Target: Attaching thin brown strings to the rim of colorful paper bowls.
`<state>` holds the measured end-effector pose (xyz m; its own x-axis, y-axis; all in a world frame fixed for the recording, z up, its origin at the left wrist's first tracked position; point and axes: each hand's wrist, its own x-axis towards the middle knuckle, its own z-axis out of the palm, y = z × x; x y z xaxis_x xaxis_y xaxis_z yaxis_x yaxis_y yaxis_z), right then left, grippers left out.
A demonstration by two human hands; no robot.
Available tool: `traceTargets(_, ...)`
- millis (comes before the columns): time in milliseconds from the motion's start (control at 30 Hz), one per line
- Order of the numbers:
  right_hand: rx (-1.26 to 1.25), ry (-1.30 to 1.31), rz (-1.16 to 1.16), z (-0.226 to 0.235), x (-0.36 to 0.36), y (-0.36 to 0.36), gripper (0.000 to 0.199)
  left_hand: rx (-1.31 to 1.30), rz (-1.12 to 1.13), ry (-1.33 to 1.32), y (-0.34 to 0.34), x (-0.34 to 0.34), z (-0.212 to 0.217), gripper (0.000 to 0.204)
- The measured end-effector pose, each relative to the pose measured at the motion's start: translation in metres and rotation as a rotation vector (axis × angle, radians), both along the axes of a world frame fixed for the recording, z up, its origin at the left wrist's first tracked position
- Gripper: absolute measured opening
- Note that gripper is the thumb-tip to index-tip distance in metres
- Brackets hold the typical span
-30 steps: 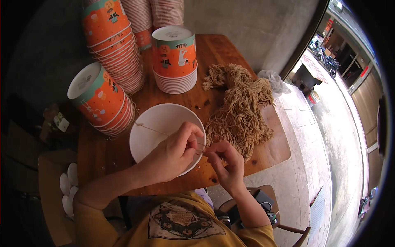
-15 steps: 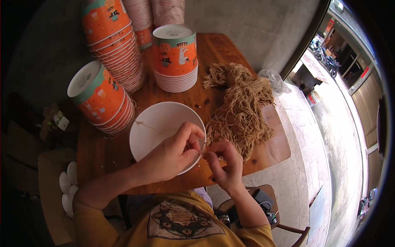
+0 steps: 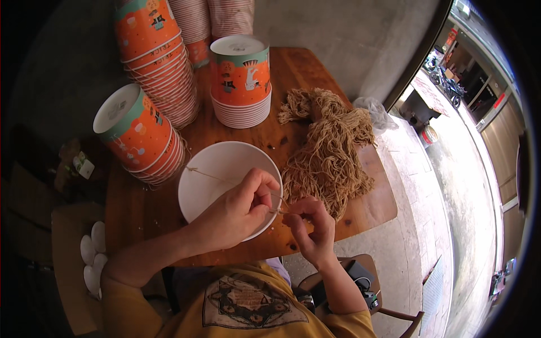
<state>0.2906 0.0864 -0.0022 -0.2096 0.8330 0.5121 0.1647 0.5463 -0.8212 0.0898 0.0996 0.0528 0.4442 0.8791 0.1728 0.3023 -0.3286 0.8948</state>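
The string (image 3: 211,176) ran lengthwise from the white bowl's (image 3: 198,198) far left rim to both hands. The left hand (image 3: 239,211) and right hand (image 3: 307,225) pinched its near end, fingertips closed, beside the twine heap (image 3: 329,152).
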Motion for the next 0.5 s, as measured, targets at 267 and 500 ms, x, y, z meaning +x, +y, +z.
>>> traceTargets(267, 0.023, -0.092, -0.024, 0.02, -0.007, -0.001, 0.024, 0.024, -0.012, -0.022, -0.001, 0.002, -0.001, 0.031)
traceTargets(500, 0.104, -0.223, -0.063, 0.017, -0.006, 0.0, 0.026, 0.023, 0.015, -0.019, -0.003, 0.004, 0.002, 0.03)
